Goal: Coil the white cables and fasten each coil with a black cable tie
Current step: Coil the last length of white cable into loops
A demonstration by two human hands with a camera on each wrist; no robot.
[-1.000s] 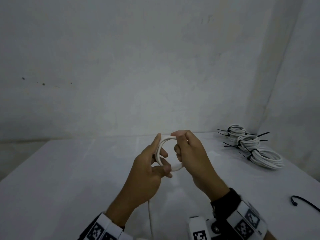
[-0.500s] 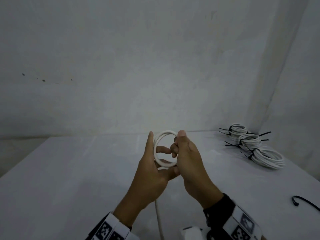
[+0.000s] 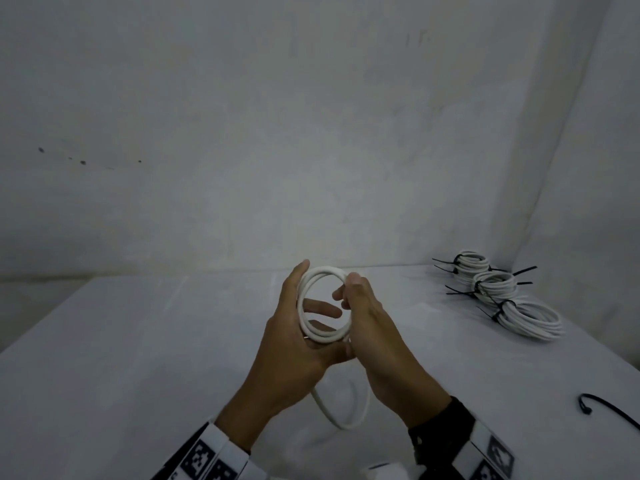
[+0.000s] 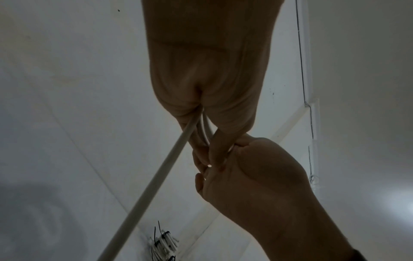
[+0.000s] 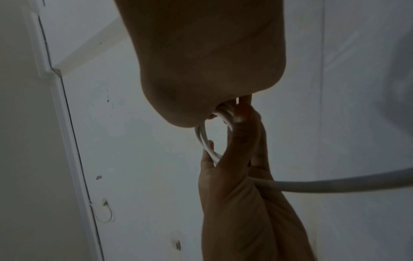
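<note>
Both hands hold a small coil of white cable [image 3: 323,271] upright above the table. My left hand [image 3: 294,327] grips its left and lower side, thumb up along the ring and fingers reaching through it. My right hand [image 3: 367,323] pinches the coil's right side. The loose tail [image 3: 323,408] hangs under the hands and curls in a loop above the table. In the left wrist view the tail [image 4: 156,176] runs down-left from my left hand [image 4: 208,74]. In the right wrist view the coil [image 5: 203,139] sits between both hands. A loose black cable tie [image 3: 602,410] lies at the right.
Three white coils bound with black ties [image 3: 495,284] lie at the table's [image 3: 138,358] back right corner, by the wall. Grey walls close the back and right sides. The table's right edge runs near the loose tie.
Another turn of cable has been laid on the coil, which now shows more strands. The right hand moved from the top to the right side, and the tail now loops under the hands.
</note>
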